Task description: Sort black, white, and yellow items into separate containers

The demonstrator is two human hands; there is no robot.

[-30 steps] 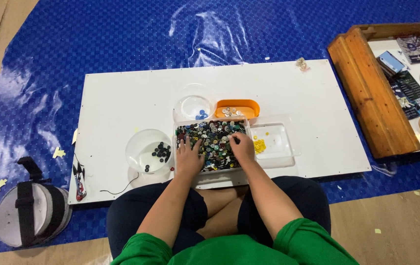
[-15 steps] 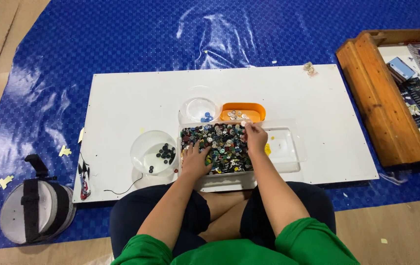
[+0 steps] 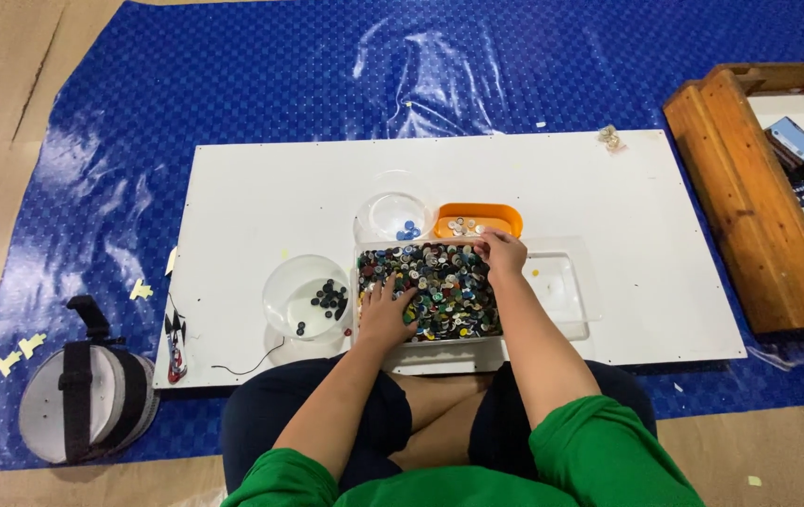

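Clear tray of mixed buttons [image 3: 435, 291]: lying near the white board's [image 3: 608, 188] near edge. Left hand [image 3: 385, 314]: resting spread and flat on the buttons at the tray's near-left corner, gripping nothing. Right hand [image 3: 503, 254]: reaching the tray's far-right corner beside the orange dish [image 3: 478, 222], fingers curled; whether pinching a button, cannot tell. Round clear bowls [image 3: 308, 297] standing left.

Wooden tray [image 3: 749, 188] cut off at right edge — right hand [image 3: 503, 253] fingertips seemingly buried among buttons [image 3: 439, 286].
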